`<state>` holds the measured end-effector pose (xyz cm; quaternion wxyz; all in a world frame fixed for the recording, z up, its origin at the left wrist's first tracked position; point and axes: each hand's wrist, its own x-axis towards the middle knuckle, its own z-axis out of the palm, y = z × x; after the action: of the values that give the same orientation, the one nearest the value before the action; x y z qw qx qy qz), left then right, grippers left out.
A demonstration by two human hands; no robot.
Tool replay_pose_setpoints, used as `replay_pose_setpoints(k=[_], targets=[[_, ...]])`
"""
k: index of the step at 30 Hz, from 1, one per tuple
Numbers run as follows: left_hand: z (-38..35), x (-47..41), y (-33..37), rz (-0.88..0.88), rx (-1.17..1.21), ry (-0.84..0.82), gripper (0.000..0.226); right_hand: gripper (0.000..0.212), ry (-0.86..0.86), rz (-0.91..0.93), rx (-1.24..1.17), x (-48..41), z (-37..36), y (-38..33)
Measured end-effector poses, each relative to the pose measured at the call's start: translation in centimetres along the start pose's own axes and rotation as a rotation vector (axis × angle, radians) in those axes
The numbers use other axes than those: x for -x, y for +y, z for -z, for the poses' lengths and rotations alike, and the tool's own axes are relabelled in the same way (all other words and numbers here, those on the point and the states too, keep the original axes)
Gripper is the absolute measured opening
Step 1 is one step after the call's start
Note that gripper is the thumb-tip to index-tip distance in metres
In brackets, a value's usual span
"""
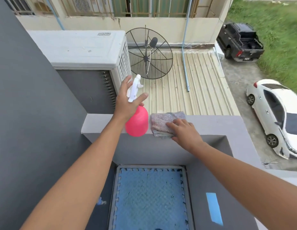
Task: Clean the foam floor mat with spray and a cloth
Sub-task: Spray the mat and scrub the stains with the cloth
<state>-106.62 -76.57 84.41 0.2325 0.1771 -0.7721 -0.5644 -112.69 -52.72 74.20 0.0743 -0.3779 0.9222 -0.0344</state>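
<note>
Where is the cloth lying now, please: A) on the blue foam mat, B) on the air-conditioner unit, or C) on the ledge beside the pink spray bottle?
C: the cloth lies on the grey ledge beside the pink spray bottle, with the right hand resting on it.

Ledge (210,125) = ref pt.
- On ledge: spray bottle (137,123); cloth (162,120) just R of it, nearly touching.
- Right hand (186,133) flat on cloth's near-R part. Left hand (127,100) at bottle's top, above ledge.
- Foam mat (151,196) below ledge, near side, approx under bottle + cloth.
- Beyond ledge, L: AC unit (81,48); satellite dish (149,53) just R of unit, over roof (194,80) below ledge.
- Far R of ledge, ground lvl: car (277,117); pickup (240,42) behind it.
</note>
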Motion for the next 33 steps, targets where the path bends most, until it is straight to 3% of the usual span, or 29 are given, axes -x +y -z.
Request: replay_pose_setpoints(k=[3,9,14,19,23,27,33], targets=[[-0.4,0.2,-0.2,-0.080,0.031,-0.020,0.062,0.051,0.072,0.009,-0.005,0.2,-0.4,0.1],[0.9,6.0,-0.1,-0.030,0.131,-0.014,0.025,0.040,0.173,-0.037,-0.123,1.9,-0.8,-1.1],[3.6,13.1,-1.8,0.017,0.085,-0.058,0.028,0.040,0.206,-0.131,-0.256,6.3,-0.9,-4.0],[5.8,23.2,-8.7,0.156,-0.052,-0.100,0.020,0.033,0.163,-0.275,-0.412,13.8,-4.1,-8.6],[7.0,31.8,-16.6,0.296,-0.131,-0.155,0.015,0.020,0.019,-0.365,-0.469,19.3,-10.8,-11.9],[7.7,39.7,-25.3,0.453,-0.182,-0.138,0.031,0.024,-0.128,-0.440,-0.533,24.7,-19.2,-13.9],[5.2,49.8,-42.2,0.545,-0.330,-0.272,0.024,0.017,-0.171,-0.496,-0.619,29.5,-37.3,-13.2]])
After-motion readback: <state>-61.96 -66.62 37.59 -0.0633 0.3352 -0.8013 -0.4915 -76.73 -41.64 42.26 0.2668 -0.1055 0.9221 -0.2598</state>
